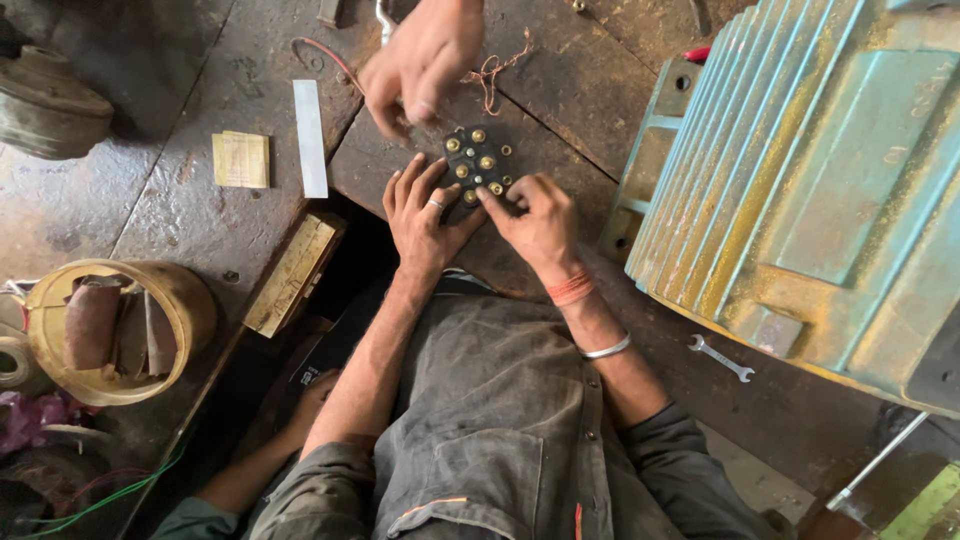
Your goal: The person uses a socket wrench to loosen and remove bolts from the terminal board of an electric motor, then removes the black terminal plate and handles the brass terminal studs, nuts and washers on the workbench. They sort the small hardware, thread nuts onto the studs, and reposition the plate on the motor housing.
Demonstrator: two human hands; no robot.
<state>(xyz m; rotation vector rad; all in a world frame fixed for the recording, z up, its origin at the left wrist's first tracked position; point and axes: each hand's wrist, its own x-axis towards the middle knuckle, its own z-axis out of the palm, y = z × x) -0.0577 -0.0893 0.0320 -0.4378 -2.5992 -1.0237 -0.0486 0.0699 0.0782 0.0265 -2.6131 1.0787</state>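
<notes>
One head cam — looks straight down, close over workbench [200,200] (no 2nd view).

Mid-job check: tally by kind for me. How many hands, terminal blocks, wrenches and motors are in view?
hands: 3 (left hand, right hand, co-worker's hand)
terminal block: 1
wrench: 1
motor: 1
Total: 6

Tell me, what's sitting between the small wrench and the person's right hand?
Only the person's own forearm with its metal bangle, plus bare dark bench top. The head view shows nothing else lying between the wrench and the right hand.
</notes>
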